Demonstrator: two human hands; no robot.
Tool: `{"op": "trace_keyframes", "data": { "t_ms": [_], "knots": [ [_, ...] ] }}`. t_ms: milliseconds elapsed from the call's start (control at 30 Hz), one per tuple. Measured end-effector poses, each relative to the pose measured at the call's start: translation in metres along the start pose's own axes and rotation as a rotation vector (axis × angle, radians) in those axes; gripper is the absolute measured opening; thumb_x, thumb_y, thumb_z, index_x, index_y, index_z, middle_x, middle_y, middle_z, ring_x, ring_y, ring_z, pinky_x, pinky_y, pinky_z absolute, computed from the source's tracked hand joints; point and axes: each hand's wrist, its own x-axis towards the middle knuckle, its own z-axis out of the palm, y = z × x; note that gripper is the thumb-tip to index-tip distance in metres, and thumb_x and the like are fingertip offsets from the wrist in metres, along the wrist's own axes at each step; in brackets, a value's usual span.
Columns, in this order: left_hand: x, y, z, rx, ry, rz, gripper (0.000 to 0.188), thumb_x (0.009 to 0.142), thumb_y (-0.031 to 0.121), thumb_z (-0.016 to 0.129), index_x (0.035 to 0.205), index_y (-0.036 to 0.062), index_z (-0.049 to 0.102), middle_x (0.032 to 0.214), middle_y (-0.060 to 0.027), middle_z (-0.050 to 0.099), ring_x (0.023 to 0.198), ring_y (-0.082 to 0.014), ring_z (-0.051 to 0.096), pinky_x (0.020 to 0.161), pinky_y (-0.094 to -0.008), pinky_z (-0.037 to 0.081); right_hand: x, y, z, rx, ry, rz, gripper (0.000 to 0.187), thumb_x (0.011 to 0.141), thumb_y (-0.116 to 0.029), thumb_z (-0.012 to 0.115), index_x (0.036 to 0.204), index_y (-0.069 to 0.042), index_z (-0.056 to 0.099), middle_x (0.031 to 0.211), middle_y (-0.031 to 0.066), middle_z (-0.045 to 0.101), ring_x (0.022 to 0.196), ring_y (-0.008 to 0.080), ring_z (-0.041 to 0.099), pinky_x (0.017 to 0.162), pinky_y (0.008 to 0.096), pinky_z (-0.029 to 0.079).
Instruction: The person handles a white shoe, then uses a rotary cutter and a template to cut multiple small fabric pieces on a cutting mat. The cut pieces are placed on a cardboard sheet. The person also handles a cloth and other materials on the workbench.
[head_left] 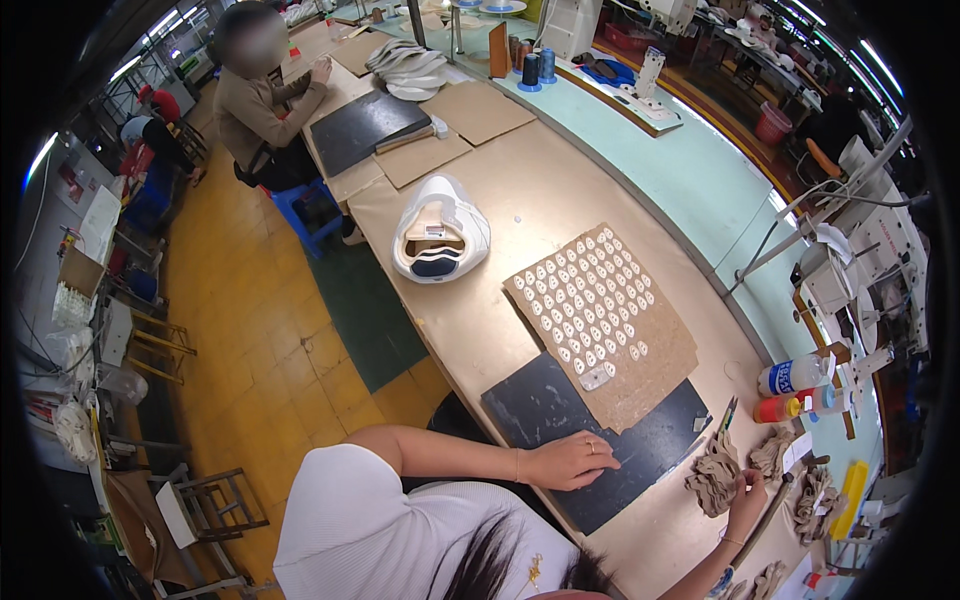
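Note:
My left hand (572,461) lies on a dark cutting mat (540,405) with loosely extended fingers and nothing visible in them. At the right, my right hand (746,497) closes its fingertips on the edge of a bundle of taupe fabric pieces (713,480). A brown board (660,370) overlaps the mat's far part. Rows of small white oval pieces (590,290) lie on this board, with a larger pale piece (596,380) at their near end. Farther off, a white shoe upper (441,225) stands on the table, its opening toward me.
More taupe bundles (818,505) lie at the right edge, near bottles (790,376) and a pen-like tool (729,412). Thread spools (546,66) stand on the pale green ledge (690,190). A seated person (262,100) works at the far left, beside a dark board (368,128) and cardboard sheets (480,110).

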Motion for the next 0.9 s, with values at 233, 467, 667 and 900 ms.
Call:
{"op": "trace_keyframes", "data": {
  "t_ms": [233,467,667,900],
  "knots": [
    [-0.002,0.001,-0.001,0.006,0.008,0.011,0.029,0.092,0.008,0.061,0.120,0.0057,0.061,0.115,-0.0130,0.061,0.118,-0.0300,0.057,0.103,-0.0432,0.042,-0.010,-0.030,-0.001,0.229,-0.078,0.058,0.006,0.100,-0.005,0.054,0.096,0.000,0.053,0.078,0.0054,0.061,0.061,0.0109,0.060,0.049,0.0243,0.046],
    [-0.002,0.002,-0.001,-0.016,-0.020,-0.004,0.029,0.091,0.009,0.062,0.119,0.0065,0.062,0.115,-0.0128,0.062,0.118,-0.0297,0.057,0.103,-0.0432,0.042,-0.016,-0.105,-0.018,0.124,-0.184,-0.054,0.007,0.099,-0.005,0.055,0.096,0.001,0.053,0.079,0.0105,0.063,0.065,0.0189,0.063,0.058,0.0303,0.049],
    [0.001,0.000,-0.002,0.014,0.000,-0.014,0.030,0.090,0.010,0.063,0.120,0.0063,0.062,0.114,-0.0128,0.062,0.116,-0.0296,0.057,0.103,-0.0430,0.041,-0.009,-0.149,-0.019,-0.025,-0.153,-0.235,0.017,0.095,-0.014,0.062,0.104,0.001,0.058,0.086,0.0202,0.069,0.077,0.0355,0.068,0.069,0.0403,0.051],
    [0.005,0.001,-0.004,-0.020,-0.045,-0.004,0.028,0.091,0.010,0.063,0.119,0.0069,0.062,0.112,-0.0123,0.063,0.117,-0.0297,0.058,0.102,-0.0435,0.041,-0.022,-0.122,-0.043,-0.052,0.065,-0.040,0.021,0.097,-0.015,0.063,0.111,0.000,0.063,0.072,0.0149,0.066,0.064,0.0222,0.061,0.062,0.0360,0.048]
  ]
}}
